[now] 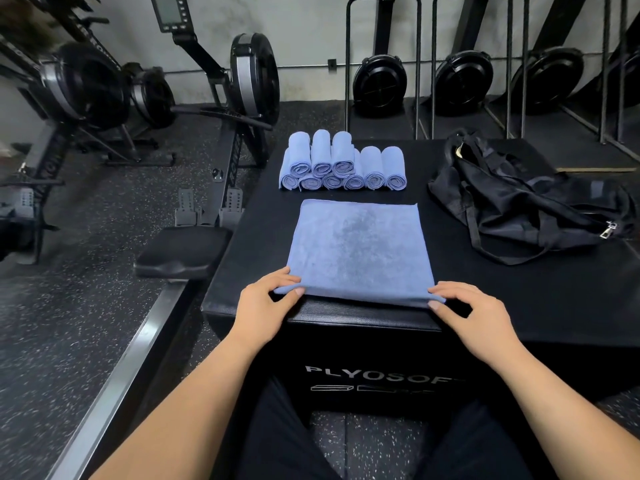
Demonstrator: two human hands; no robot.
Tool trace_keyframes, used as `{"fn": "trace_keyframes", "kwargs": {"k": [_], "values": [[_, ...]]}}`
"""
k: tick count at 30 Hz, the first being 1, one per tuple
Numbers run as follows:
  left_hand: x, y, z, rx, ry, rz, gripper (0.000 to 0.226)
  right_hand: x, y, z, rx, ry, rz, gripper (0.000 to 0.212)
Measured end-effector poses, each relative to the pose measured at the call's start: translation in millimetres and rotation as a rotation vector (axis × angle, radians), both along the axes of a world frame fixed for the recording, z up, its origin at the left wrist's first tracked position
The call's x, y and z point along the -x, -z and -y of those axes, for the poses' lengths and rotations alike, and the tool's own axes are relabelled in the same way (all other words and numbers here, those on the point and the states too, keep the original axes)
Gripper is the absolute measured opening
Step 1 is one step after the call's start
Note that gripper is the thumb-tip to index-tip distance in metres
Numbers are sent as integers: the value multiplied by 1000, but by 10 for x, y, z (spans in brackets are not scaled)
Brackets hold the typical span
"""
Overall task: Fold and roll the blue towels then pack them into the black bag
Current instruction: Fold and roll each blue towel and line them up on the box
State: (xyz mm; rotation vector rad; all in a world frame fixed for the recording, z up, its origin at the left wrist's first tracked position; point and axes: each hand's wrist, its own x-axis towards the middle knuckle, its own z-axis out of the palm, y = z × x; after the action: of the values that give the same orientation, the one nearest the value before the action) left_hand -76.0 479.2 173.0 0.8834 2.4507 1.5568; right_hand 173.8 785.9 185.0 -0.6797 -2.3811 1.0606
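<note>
Left hand (268,299) pinches the near-left corner of the flat blue towel (360,247) between thumb and curled fingers, and the right hand (474,313) pinches the near-right corner the same way, fingertips on top and thumb tucked under the hem. This towel lies spread square on the black plyo box (519,292), its near edge just at the box's front lip. Beyond it, near the far edge, sit the rolled towels (341,164), a row on the box with three more stacked on top. The black bag (526,206) lies slumped to the right, well apart from the hands; whether its mouth is open I cannot tell. The likely step is the first fold. If one corner is lifted ahead of the other, the fold will probably land skewed and give a lopsided roll. Carrying the edge too far forward could nudge the stacked rolls, which look loosely balanced and might tumble. A slack pinch could drop a corner over the lip.
</note>
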Motion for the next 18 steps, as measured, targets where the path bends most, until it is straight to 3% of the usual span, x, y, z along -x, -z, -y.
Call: {"fn": "trace_keyframes", "kwargs": {"k": [6, 9, 18], "values": [[-4, -26, -20, -18, -96, 79, 17, 66, -65, 24, 95, 158, -54, 6], [-31, -47, -6, -8, -139, 84, 9, 72, -78, 41, 119, 200, -72, 7], [-170, -120, 177, 7, -148, 148, 8, -74, -156, 89, 179, 219, -83, 6]]}}
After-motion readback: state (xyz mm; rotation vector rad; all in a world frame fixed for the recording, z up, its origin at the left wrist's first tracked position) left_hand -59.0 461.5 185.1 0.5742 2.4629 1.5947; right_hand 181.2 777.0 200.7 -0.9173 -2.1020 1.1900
